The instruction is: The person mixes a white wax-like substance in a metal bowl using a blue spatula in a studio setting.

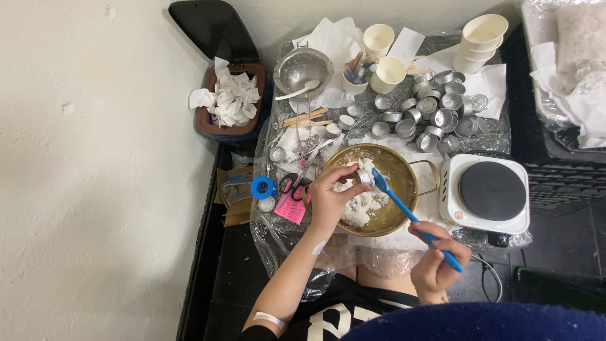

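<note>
My left hand [332,194] holds a small round metal tin [364,176] over a brass-coloured pot [404,170] filled with white crumbly wax [363,205]. My right hand [435,262] grips the handle of a blue spatula [404,211], and its tip rests at the tin's rim. The pot sits on a small table covered in clear plastic, just left of a white single-burner hot plate [485,192].
Several empty metal tins [435,110] cluster behind the pot, with paper cups [480,41], a metal strainer [303,68], wooden sticks, scissors [291,184], blue tape roll [263,187] and pink note. A bin of crumpled tissues [232,101] stands by the wall at left.
</note>
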